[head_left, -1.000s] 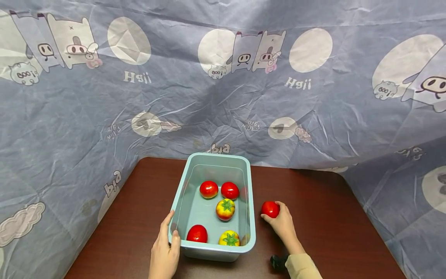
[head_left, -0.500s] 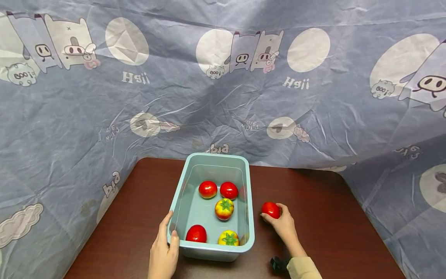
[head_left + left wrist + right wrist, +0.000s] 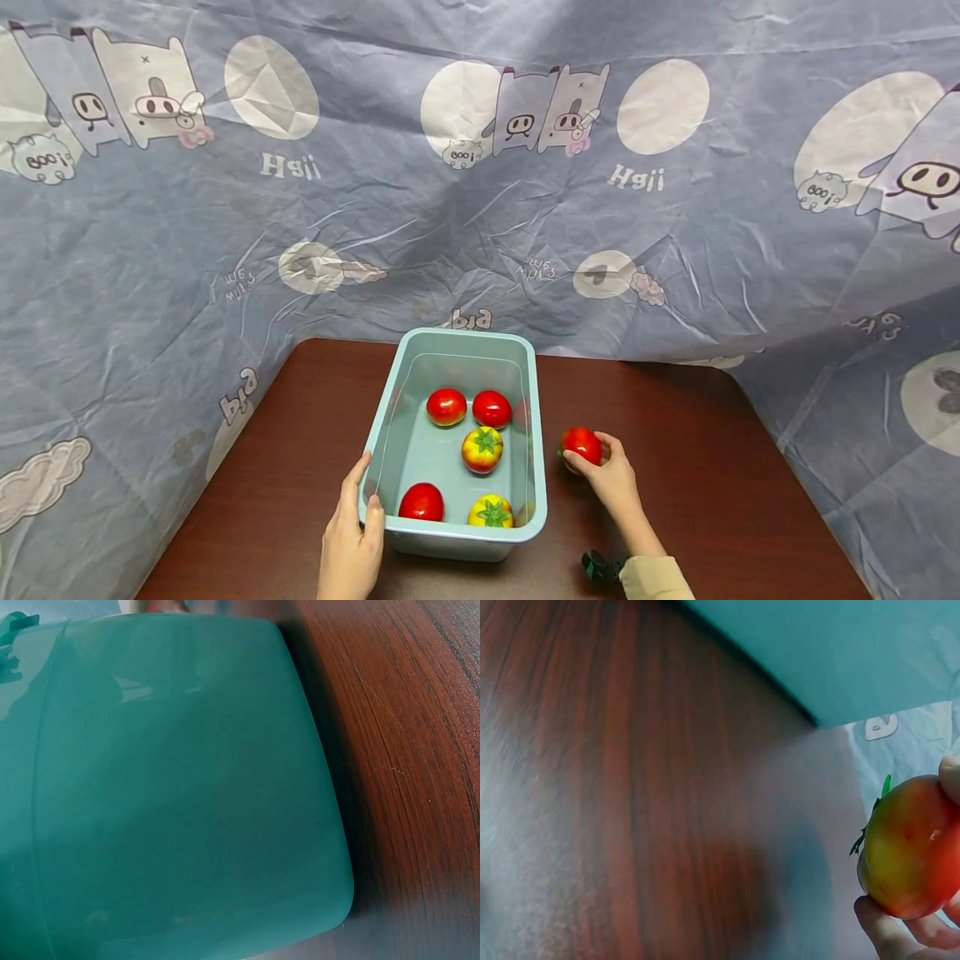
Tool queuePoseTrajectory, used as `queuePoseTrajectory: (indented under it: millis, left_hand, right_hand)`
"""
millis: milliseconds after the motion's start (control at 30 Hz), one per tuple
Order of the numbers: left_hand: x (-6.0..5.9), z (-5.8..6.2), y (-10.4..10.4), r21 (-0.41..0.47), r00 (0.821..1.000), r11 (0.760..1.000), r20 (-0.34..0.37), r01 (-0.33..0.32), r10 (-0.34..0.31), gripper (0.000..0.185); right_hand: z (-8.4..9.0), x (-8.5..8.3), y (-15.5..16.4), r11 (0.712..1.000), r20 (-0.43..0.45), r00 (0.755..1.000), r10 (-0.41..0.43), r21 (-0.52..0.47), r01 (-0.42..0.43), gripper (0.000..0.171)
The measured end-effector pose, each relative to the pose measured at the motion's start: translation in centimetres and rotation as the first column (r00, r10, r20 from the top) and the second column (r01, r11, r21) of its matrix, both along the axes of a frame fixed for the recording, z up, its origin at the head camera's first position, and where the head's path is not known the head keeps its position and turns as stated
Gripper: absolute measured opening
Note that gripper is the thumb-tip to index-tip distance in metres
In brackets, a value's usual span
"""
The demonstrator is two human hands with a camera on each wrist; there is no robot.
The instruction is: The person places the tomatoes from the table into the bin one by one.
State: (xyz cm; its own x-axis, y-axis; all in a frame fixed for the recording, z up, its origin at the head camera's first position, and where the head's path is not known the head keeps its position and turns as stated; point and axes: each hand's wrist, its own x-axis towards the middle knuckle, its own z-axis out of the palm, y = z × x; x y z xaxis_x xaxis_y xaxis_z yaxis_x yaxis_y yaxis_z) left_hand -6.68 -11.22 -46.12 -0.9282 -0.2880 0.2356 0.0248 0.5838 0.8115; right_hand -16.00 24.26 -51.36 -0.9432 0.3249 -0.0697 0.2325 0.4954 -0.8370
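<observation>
A: Right hand: fingers curled round a red tomato, lifted just off the table, just right of the tub.
B: Left hand?
A: Thumb hooked over the tub's near-left rim, fingers flat on the outer wall. Gripping it.
B: Tub contents?
A: Five tomatoes: two red at the far end, one yellow-red mid, one red and one yellowish at the near wall.
B: Surroundings?
A: Tub sits mid-table; blue printed cloth behind it and on both sides.
</observation>
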Motion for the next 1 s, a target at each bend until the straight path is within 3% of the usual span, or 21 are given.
queuePoseTrajectory:
  millis: [1000]
  left_hand:
    - [0.0, -0.1, -0.1, 0.007, 1.0, 1.0, -0.023, -0.001, 0.001, 0.054]
  right_hand:
    - [6.4, 0.2, -1.7, 0.988, -0.079, 0.997, 0.007, -0.156, -0.019, 0.075]
